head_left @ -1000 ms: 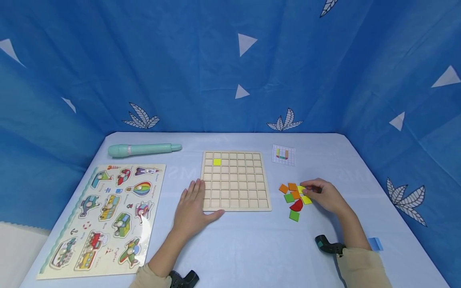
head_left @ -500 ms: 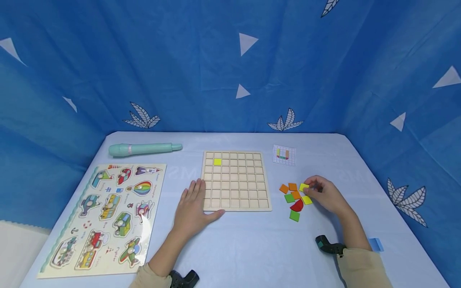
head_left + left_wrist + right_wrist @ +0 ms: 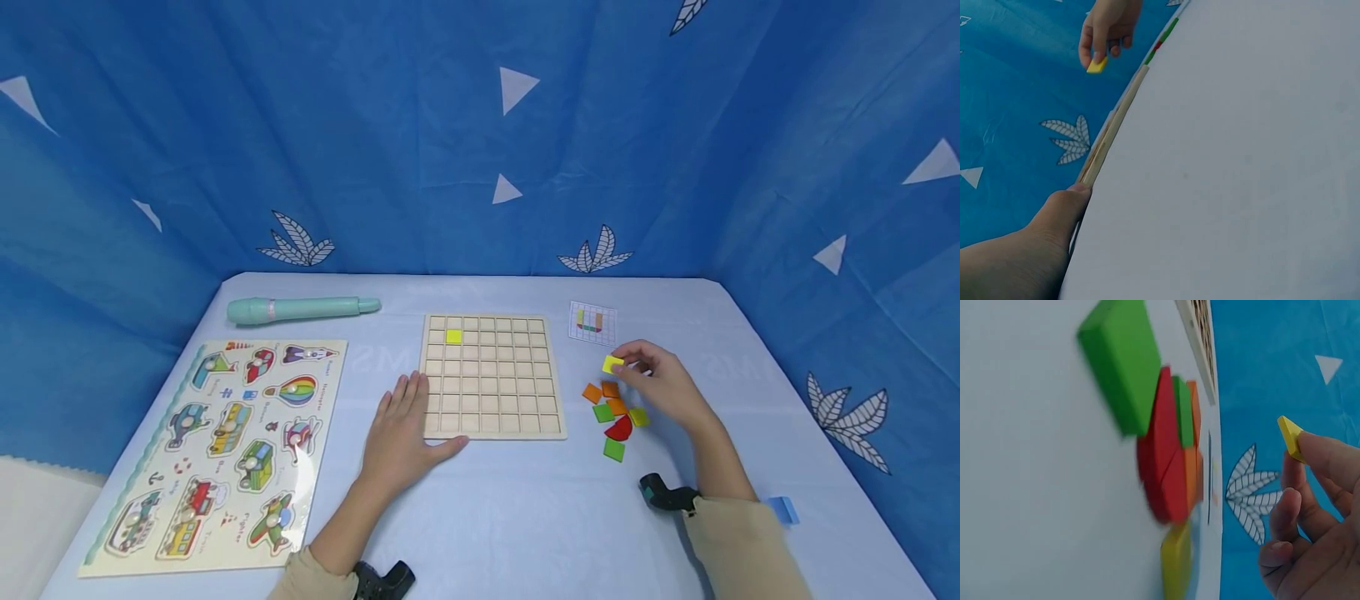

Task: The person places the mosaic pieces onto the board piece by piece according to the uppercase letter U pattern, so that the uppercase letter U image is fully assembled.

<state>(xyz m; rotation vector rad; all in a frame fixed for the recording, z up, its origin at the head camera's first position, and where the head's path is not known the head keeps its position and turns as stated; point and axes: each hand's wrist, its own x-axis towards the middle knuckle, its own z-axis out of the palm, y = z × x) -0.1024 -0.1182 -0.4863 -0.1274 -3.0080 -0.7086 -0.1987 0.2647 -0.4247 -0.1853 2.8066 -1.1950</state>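
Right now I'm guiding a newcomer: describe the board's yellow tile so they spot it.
Find the gridded wooden board the left hand touches. Near its far-left corner, one square in from both edges, lies the yellow tile. It's the board's only coloured piece.

Left hand outstretched, right hand aloft (its fingers in a pinch)

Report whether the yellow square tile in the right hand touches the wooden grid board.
Apart. In the head view, pale tabletop shows between the yellow square tile, pinched in the right hand, and the right edge of the wooden grid board.
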